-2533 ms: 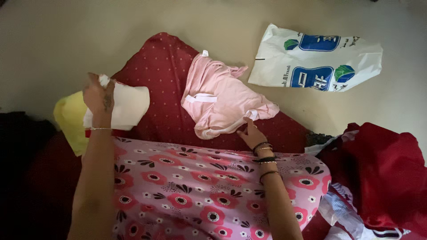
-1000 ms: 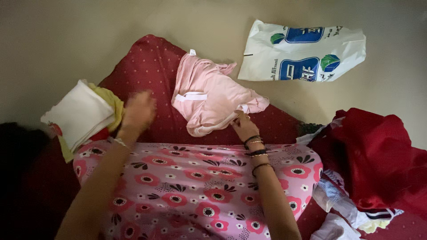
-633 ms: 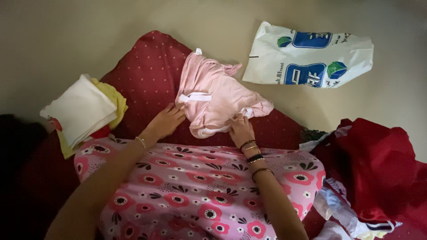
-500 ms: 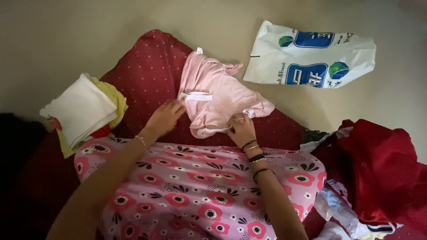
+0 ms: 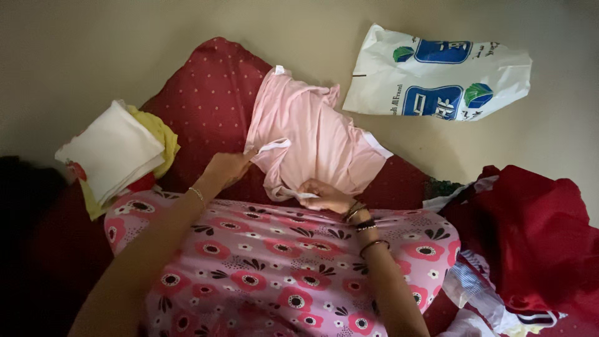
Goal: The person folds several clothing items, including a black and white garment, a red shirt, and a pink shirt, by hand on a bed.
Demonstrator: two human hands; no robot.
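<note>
A small pink garment (image 5: 312, 134) with white trim lies on a dark red dotted cloth (image 5: 212, 93) in front of me. My left hand (image 5: 228, 167) pinches its white-edged left side. Its lower hem is gripped by my right hand (image 5: 324, 195), which wears several bangles at the wrist. The garment is stretched out between both hands. My lap below is covered by pink fabric with red flowers (image 5: 274, 262).
A folded stack of white and yellow clothes (image 5: 115, 150) sits at the left. A white plastic bag with blue and green print (image 5: 437, 75) lies on the beige floor at the upper right. A heap of red and other clothes (image 5: 530, 243) fills the right side.
My left hand put the white folded piece on the left stack, then came over to the pink garment. Both hands took hold of it and spread it flatter.
</note>
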